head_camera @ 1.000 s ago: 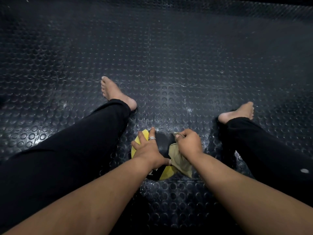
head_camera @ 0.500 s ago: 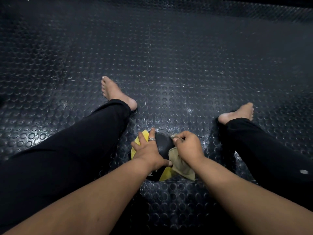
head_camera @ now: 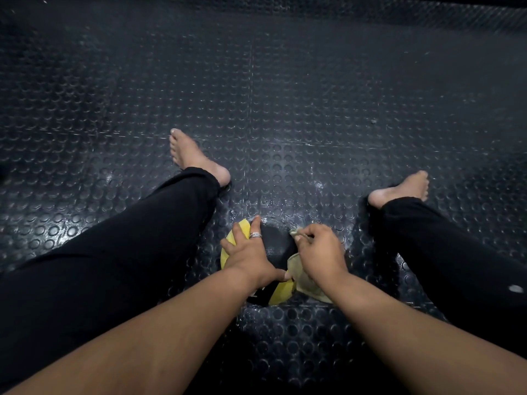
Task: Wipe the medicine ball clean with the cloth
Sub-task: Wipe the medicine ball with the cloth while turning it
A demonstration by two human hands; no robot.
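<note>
Black and yellow panels mark the medicine ball (head_camera: 273,249), which sits on the studded rubber floor (head_camera: 285,109) between the person's spread legs, close in front of the body. From the head camera, the left hand (head_camera: 248,255) lies on the ball's top left side, fingers spread wide and fairly straight over the yellow panel, the thumb reaching toward the near side. A silver ring (head_camera: 255,235) shows on one of its fingers. The right hand (head_camera: 319,252) rests on the ball's right side, its fingers curled round a pale yellowish cloth (head_camera: 298,270); a small corner of the fabric pokes out past the fingertips at the far edge, and the rest hangs down the near right face of the ball under the wrist. The cloth touches the ball's black panel and overlaps a yellow one near the floor. Both forearms are bare. The left leg (head_camera: 128,252) and right leg (head_camera: 456,252) wear black trousers, with the bare left foot (head_camera: 194,158) and right foot (head_camera: 402,186) resting on the floor well beyond the ball. A small white spot shows on the right trouser leg.
</note>
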